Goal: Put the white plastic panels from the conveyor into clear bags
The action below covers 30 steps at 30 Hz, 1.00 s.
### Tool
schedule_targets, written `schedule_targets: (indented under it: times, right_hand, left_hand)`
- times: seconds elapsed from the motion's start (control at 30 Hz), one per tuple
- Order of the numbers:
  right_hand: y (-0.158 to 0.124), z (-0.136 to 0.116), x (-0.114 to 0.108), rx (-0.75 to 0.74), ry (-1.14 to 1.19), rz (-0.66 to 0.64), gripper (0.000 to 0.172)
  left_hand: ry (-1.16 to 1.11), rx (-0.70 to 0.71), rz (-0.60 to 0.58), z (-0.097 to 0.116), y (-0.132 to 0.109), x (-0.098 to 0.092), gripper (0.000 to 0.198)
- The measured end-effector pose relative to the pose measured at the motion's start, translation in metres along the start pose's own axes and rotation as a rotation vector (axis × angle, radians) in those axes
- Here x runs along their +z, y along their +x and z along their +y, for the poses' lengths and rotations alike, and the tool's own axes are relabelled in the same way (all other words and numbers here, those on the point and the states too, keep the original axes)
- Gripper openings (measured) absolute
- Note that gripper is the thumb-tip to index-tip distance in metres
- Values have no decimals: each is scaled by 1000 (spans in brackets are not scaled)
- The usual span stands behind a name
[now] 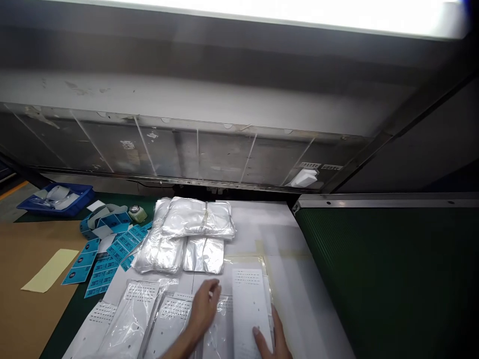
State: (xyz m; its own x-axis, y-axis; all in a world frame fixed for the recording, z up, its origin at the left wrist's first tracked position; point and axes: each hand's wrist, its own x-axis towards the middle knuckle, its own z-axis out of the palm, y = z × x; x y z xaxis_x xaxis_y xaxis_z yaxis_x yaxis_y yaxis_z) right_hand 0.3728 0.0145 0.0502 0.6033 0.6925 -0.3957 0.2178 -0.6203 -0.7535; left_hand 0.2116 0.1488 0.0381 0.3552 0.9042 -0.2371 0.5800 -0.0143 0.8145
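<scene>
White printed cards in clear bags (129, 319) lie in a row along the near part of the white table surface. Over the middle of this row is my left hand (205, 304), its fingers curled, and whether anything is between them is too small to tell. My right hand (271, 336) grips the lower right side of a white printed card (249, 309), thumb on its face and fingers along its edge. Bundles of clear plastic bags (200, 218), tied round the middle, are stacked behind the row.
Blue label strips (125, 244) and a small jar (137, 214) are at the left, near a blue tray (56, 198). A yellow paper (50, 270) rests on brown board (22, 309). A green conveyor belt (396, 269) runs at the right, beneath a metal housing (224, 89).
</scene>
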Motion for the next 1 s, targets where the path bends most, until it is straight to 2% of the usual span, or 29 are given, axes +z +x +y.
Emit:
schedule_targets:
  times: [0.1,0.2,0.33,0.43,0.6,0.73,0.83,1.0]
  right_hand:
    - [18,16,-6,-170,-440,-16,61]
    - [25,29,3,-252,-750,-62,54]
    - [26,38,16,-289,-846,-3,59]
    - [30,41,14,-337,-867,-25,64]
    - [39,41,-3,-431,-823,-163,65]
    - [41,35,-15,-461,-711,-167,57]
    - [43,32,-20,-348,-563,-179,51]
    - [47,32,-29,-98,-159,-207,49]
  left_hand:
    - [225,118,-48,-8,54,-11,31]
    - [444,203,-123,-17,91,-12,19]
    - [636,265,-168,-24,108,-2,21]
    - [708,292,-178,-24,111,2,20]
    - [743,328,-183,-21,110,0,21]
    - [722,314,-167,-21,106,-2,20]
    - [667,285,-159,-20,105,-3,18]
    - [513,219,-186,-17,106,-9,17]
